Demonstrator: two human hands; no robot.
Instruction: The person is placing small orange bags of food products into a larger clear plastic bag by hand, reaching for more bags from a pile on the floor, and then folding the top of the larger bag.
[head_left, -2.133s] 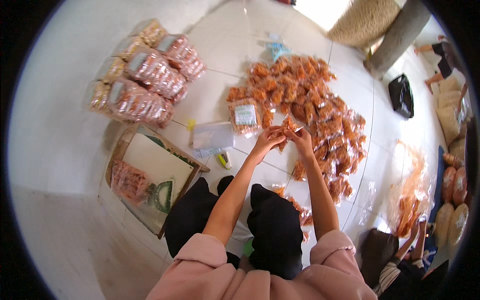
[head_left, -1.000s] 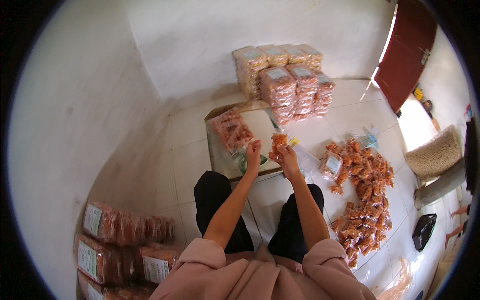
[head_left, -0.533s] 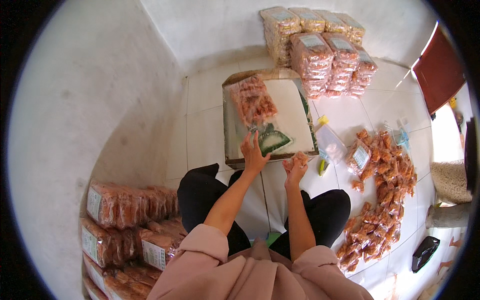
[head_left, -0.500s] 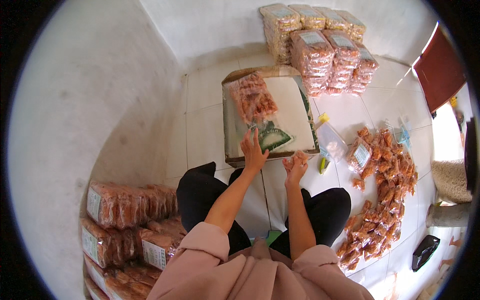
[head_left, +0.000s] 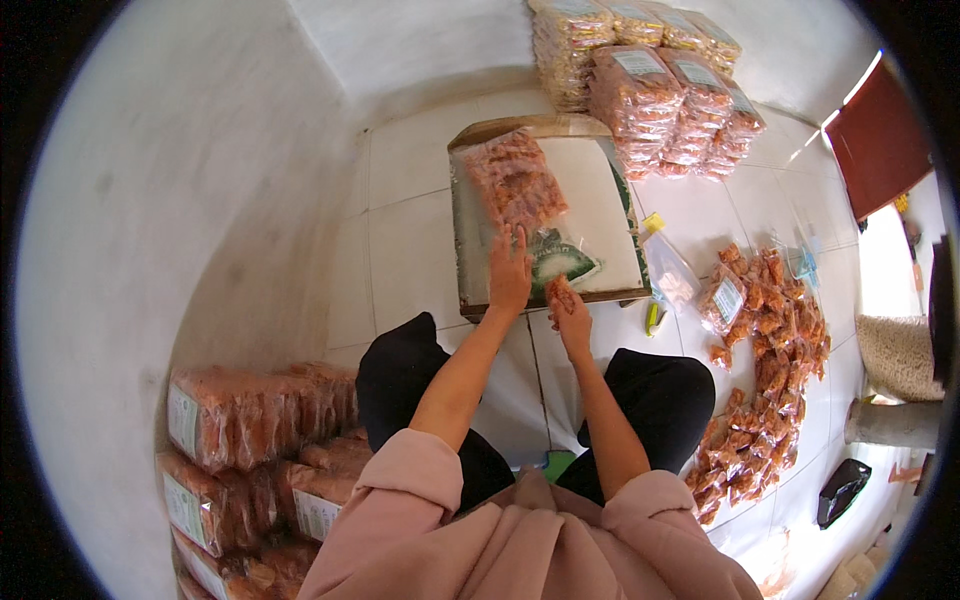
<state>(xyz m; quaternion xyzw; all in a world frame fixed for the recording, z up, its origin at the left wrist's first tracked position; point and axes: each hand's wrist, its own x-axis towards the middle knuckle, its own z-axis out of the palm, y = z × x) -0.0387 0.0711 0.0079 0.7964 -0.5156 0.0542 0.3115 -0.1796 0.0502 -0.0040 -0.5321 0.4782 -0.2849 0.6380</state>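
A large clear plastic bag (head_left: pixel 517 180), its upper part filled with small orange-brown snack packets, lies on a low cardboard-sided box with a white top (head_left: pixel 592 190). My left hand (head_left: pixel 511 272) rests with straight fingers on the bag, just below the filled part. At the box's near edge, my right hand (head_left: pixel 572 322) is closed around a small snack packet (head_left: pixel 560 291). The bag's near end lies flat over a green printed patch (head_left: pixel 560 262).
Loose snack packets (head_left: pixel 770 380) spread over the tiles at right, near a labelled pack (head_left: pixel 721 300), a clear pouch (head_left: pixel 672 268) and a yellow-green cutter (head_left: pixel 655 318). Filled bags are stacked at back (head_left: pixel 640 105) and lower left (head_left: pixel 235 415), beside the wall.
My left hand has moved forward onto the bag near its filled part. The right hand, with the packet, has come left toward the bag. The view has shifted slightly.
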